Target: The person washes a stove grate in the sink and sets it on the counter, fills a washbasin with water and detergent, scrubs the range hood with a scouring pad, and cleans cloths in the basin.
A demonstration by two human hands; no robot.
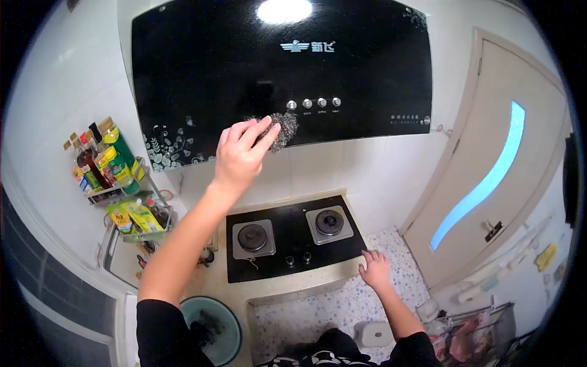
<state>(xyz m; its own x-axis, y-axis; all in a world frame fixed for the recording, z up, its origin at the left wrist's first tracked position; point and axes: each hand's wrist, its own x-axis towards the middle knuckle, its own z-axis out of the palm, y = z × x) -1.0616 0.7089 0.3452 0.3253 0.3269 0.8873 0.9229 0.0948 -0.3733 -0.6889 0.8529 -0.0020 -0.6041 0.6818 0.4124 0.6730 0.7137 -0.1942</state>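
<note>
My left hand (239, 153) reaches up with a dark steel wool scrubber (286, 129) under its fingers. The scrubber lies against the lower part of the glossy black range hood (208, 67), just below and left of its row of round buttons (307, 104). Down at the right, my right hand (375, 270) has its fingers apart, at the counter edge by the right corner of the black gas stove (287, 244). Nothing shows in that hand. Two burners and two knobs are visible on the stove.
On the left wall, a rack (116, 192) carries several bottles and packets. Below it, a teal basin (235, 333) with something dark inside stands on the counter. A white stool (374, 334) is on the patterned floor. A closed door (483, 153) stands at the right.
</note>
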